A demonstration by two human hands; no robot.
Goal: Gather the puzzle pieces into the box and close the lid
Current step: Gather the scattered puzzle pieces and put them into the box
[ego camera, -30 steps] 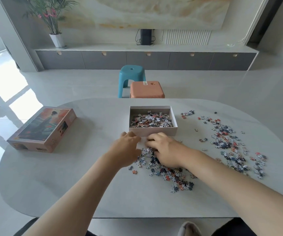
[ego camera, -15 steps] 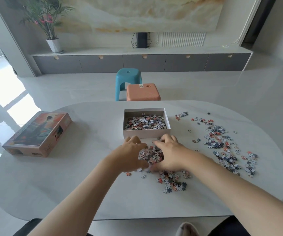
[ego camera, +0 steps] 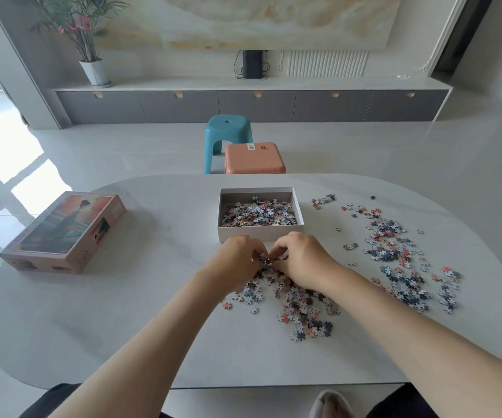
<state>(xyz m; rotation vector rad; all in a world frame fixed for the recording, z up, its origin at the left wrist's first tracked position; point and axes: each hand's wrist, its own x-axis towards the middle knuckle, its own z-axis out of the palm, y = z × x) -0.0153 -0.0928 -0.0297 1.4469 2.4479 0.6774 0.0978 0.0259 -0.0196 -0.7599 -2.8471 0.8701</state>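
An open white box point(ego camera: 260, 235) stands at the table's middle with many puzzle pieces point(ego camera: 258, 214) inside. Just in front of its near wall, my left hand point(ego camera: 237, 259) and my right hand point(ego camera: 301, 260) are pressed together, cupped around a clump of pieces point(ego camera: 264, 258) between the fingertips. A loose pile of pieces point(ego camera: 301, 306) lies under and behind my hands. More scattered pieces point(ego camera: 394, 245) spread over the right side of the table. The pictured lid point(ego camera: 62, 233) rests on the left side of the table.
The oval grey table point(ego camera: 123, 312) ends close to my body. Behind its far edge stand a teal stool point(ego camera: 228, 137) and an orange stool point(ego camera: 254, 158). A long low cabinet and a potted plant point(ego camera: 89, 40) line the back wall.
My two hands have closed in on each other and drawn a clump of pieces up out of the pile, toward the box's near wall.
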